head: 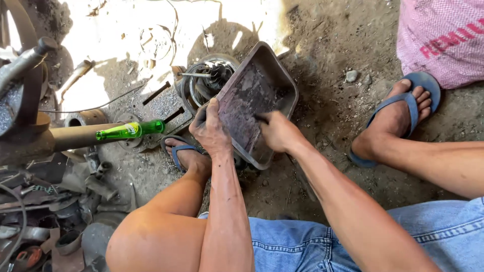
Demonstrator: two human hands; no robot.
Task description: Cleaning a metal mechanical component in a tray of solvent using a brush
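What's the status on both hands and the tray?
Left hand grips metal tray edge, tray tilted. Right hand pressed inside tray. Green bottle lies clear, left.

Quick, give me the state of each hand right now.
Left hand: closed on the rim of the tilted grey metal tray.
Right hand: fingers pressed inside the tray; a held item cannot be told.

Green glass bottle (132,130) with pale label lying at left, pink woven sack (442,38) with red lettering at top right
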